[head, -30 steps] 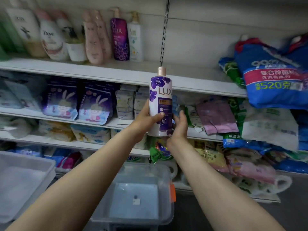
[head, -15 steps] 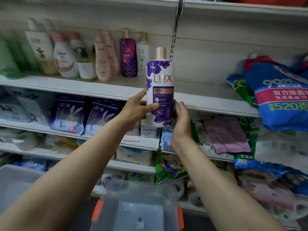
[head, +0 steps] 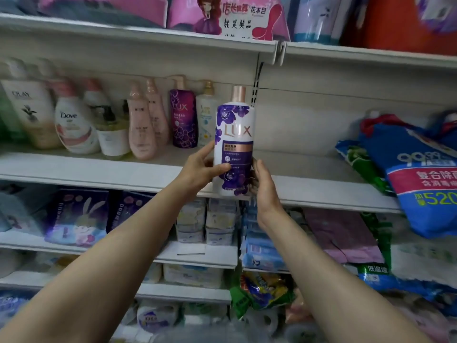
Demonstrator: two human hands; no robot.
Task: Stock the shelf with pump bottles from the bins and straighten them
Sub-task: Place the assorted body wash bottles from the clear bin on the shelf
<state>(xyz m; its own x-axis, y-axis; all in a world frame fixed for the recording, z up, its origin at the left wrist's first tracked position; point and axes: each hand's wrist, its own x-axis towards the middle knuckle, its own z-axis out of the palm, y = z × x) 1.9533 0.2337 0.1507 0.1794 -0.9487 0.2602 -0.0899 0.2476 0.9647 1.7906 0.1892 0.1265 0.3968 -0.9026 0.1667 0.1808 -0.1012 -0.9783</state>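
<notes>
While both hands hold it upright, I see the white and purple LUX bottle (head: pixel 234 147) in front of the shelf (head: pixel 99 169), its base level with the front edge. My left hand (head: pixel 201 169) grips the lower left side, thumb curled across the label and fingers behind. My right hand (head: pixel 262 180) cups the lower right side, its fingers wrapped round the back. Left of the bottle stands a row of pump bottles (head: pixel 138 122), ending in a dark purple LUX bottle (head: pixel 183 117) and a white one (head: pixel 206 117). Right of that row the board lies bare as far as the blue detergent bag (head: pixel 420 174), which overhangs the front edge. The shelf above (head: pixel 148 40) leaves room over the bottle's pink cap (head: pixel 238 93).
</notes>
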